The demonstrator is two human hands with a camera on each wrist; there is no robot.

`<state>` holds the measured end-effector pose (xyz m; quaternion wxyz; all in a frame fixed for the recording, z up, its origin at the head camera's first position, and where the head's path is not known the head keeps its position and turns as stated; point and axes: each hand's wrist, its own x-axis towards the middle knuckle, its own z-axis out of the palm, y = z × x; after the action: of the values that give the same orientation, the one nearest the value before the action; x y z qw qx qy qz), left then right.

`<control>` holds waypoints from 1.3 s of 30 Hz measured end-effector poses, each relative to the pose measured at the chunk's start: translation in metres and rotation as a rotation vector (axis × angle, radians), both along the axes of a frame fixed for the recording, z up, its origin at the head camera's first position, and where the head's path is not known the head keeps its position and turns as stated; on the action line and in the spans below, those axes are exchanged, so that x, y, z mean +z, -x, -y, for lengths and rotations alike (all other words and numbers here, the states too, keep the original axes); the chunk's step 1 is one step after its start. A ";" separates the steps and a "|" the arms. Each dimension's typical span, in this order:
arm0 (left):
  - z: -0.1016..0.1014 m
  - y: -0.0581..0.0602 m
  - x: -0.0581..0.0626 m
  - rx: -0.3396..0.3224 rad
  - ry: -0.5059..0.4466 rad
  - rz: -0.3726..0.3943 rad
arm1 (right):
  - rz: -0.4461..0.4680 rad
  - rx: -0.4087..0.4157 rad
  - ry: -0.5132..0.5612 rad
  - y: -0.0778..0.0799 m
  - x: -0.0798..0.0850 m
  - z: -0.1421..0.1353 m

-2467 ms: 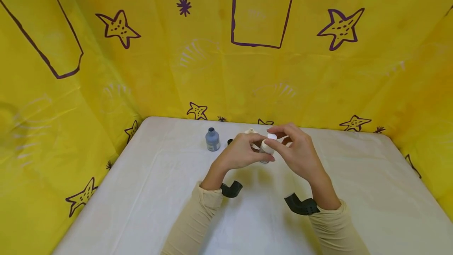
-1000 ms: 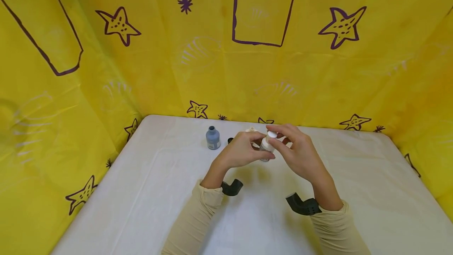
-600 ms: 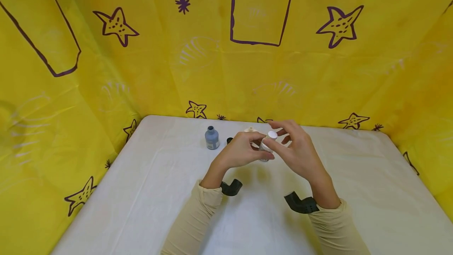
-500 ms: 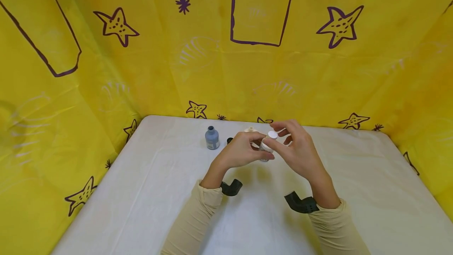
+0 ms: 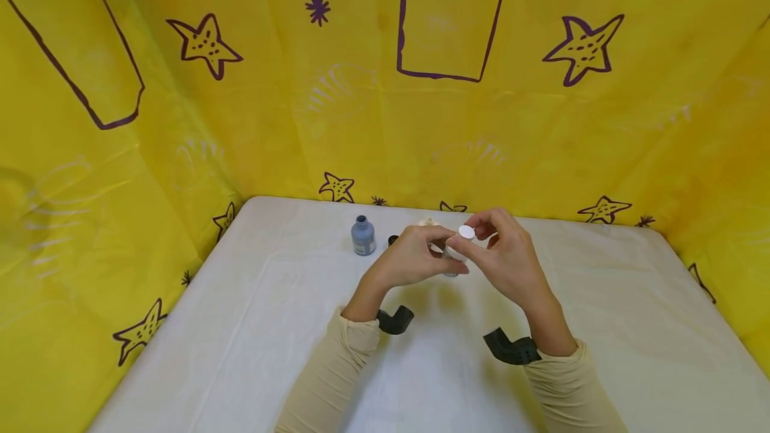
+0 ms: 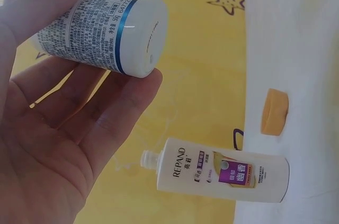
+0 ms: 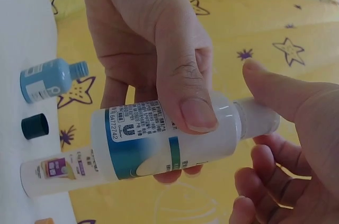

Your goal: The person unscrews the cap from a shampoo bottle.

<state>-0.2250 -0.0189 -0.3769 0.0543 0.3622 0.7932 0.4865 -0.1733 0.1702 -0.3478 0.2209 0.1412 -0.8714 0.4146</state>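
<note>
My left hand [image 5: 412,259] holds a small white bottle [image 6: 143,33], thumb on one side and fingers on the other. The bottle has a blue band and fine printed text, and it is held tilted, above the table. At its top is a white cap [image 5: 466,232], with my right hand [image 5: 508,252] pinching it between thumb and fingers. In the right wrist view the cap [image 7: 259,118] sits at the bottle's neck, and the right thumb lies along its edge. Part of the bottle's body is hidden behind the left thumb and fingers.
A blue bottle [image 5: 363,238] without a cap stands at the back left of the white table [image 5: 252,326]. Near it lies a black cap [image 7: 35,126]. A white REPAND bottle [image 6: 225,173], also uncapped, stands behind my hands, beside an orange cap [image 6: 275,112]. A yellow curtain [image 5: 361,125] surrounds the table.
My right fingers have shifted around the cap, spreading away from it around half a second ago and now closed in on it again. The left hand and bottle stay about where they were.
</note>
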 end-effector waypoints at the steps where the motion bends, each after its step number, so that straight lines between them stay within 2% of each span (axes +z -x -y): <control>1: 0.000 0.000 0.000 -0.001 0.003 -0.002 | -0.001 0.002 0.002 0.000 0.000 0.000; 8: -0.001 0.001 0.002 0.007 0.023 -0.013 | 0.010 0.054 0.026 0.001 -0.001 -0.004; 19: 0.001 0.002 -0.001 0.030 0.026 -0.008 | -0.014 0.197 -0.053 -0.002 0.001 -0.012; 27: 0.001 0.002 -0.001 0.055 0.057 -0.020 | 0.004 0.282 -0.061 -0.001 0.003 -0.016; 32: 0.001 0.002 0.000 0.045 0.043 -0.013 | 0.038 0.269 -0.048 -0.001 0.005 -0.016; 39: -0.001 0.001 -0.003 0.010 0.019 -0.006 | 0.086 0.126 0.005 0.001 0.003 -0.009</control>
<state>-0.2263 -0.0183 -0.3796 0.0530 0.3589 0.7998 0.4783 -0.1741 0.1795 -0.3451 0.1571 0.1773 -0.8685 0.4354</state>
